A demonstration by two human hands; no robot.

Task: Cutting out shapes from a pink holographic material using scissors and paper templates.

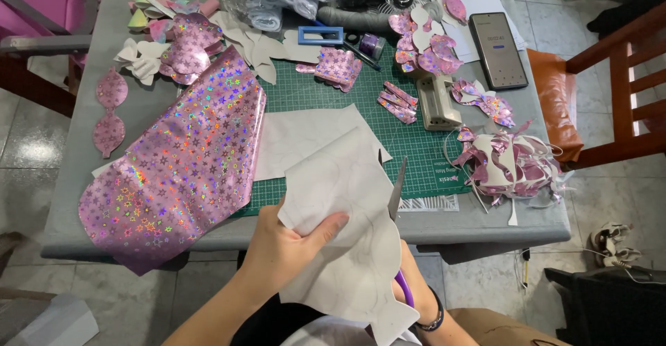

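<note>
Nearest the lens: left hand (pixel 288 238) at 6 o'clock, fingers pressed together, pinching the white-backed sheet (pixel 347 228) with the thumb on top. Sheet hangs off the near table edge over the lap; faint pencilled outlines show on its back.

Right hand (pixel 416 297) sits mostly under the sheet. Purple handle loop shows by the wrist, so it is closed around the scissors (pixel 399 193). Blades poke up past the sheet's right edge, toward 12 o'clock, and look nearly closed.

Sweep left to right across the grey table (pixel 83 145):
- 9 o'clock: two pink mask-like cutouts (pixel 109 114), finished shapes.
- 10 o'clock: big holographic pink sheet (pixel 180 166), star pattern, draped off the near-left corner, uncut as far as visible.
- 11 o'clock: stack of pink and white cut petals (pixel 184 44).
- Centre: green cutting mat (pixel 416 145) with another white sheet (pixel 305 138) on it, edges already notched.
- 12 o'clock: blue frame (pixel 320 35), small purple jar (pixel 372 44), folded pink piece (pixel 338 65).
- 1 o'clock: pink strips (pixel 397 102), beige punch-type tool (pixel 437 103), more cut shapes (pixel 423 48), phone (pixel 497 49).
- 3 o'clock: pile of offcut trimmings (pixel 506 162).

Progress, my read: well underway. Plenty of pieces cut and heaped, scrap pile sizeable. Held sheet has outlines not yet cut out, and the large holographic sheet is mostly whole, so a good share of cutting looks left.
</note>
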